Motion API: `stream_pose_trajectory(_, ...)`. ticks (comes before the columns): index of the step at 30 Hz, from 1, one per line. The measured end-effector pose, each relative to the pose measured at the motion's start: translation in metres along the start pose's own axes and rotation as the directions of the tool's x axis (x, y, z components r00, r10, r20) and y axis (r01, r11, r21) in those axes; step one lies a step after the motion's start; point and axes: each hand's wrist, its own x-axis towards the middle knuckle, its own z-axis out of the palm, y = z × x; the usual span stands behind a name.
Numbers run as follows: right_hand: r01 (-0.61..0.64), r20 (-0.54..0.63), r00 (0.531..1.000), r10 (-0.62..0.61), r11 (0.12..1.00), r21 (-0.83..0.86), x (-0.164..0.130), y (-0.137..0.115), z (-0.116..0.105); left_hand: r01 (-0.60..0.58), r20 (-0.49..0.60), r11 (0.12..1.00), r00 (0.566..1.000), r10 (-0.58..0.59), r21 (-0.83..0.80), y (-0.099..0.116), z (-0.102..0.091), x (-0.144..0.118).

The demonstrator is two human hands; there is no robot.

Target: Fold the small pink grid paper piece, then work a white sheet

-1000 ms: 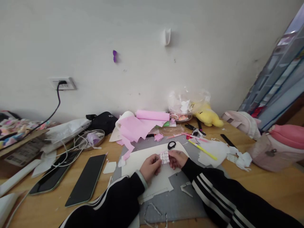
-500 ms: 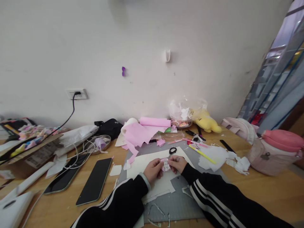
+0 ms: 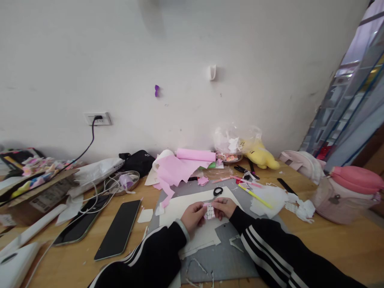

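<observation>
Together, left hand (image 3: 192, 216), right hand (image 3: 225, 207) pinch squarish black-lined piece (image 3: 209, 211) over flat paper (image 3: 204, 236).

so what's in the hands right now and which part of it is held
A small pink-and-white piece with black grid lines, pinched by opposite side edges: the left hand at its left edge, the right hand at its right.

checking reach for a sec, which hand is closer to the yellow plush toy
Right. The right hand sits in front of the yellow plush toy, left of it and not touching; the left hand is farther left, across the small patterned piece both hands hold.
</observation>
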Motion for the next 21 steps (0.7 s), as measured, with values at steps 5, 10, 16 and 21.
stream_pose_trajectory(5,0.034,-0.034,0.999,-0.036,0.998,-0.059,-0.0004,0.0036,-0.0015,0.011,-0.005,1.0,1.0,-0.011,-0.001,0.0022,0.0014,-0.0018)
stream_pose_trajectory(10,0.047,-0.061,0.997,-0.054,0.993,-0.112,-0.0038,0.0042,-0.0001,0.004,-0.008,1.0,1.0,-0.004,-0.009,0.0004,0.0013,0.0003)
stream_pose_trajectory(16,0.042,-0.03,0.998,-0.046,0.989,-0.14,-0.0046,0.0032,0.0026,-0.011,-0.038,1.0,0.999,0.01,-0.025,-0.001,0.0011,0.0023)
stream_pose_trajectory(21,0.018,0.009,1.0,-0.017,0.993,-0.116,-0.0013,0.0017,0.0001,-0.033,-0.074,0.999,0.997,0.032,-0.01,0.0027,0.0004,0.0011)
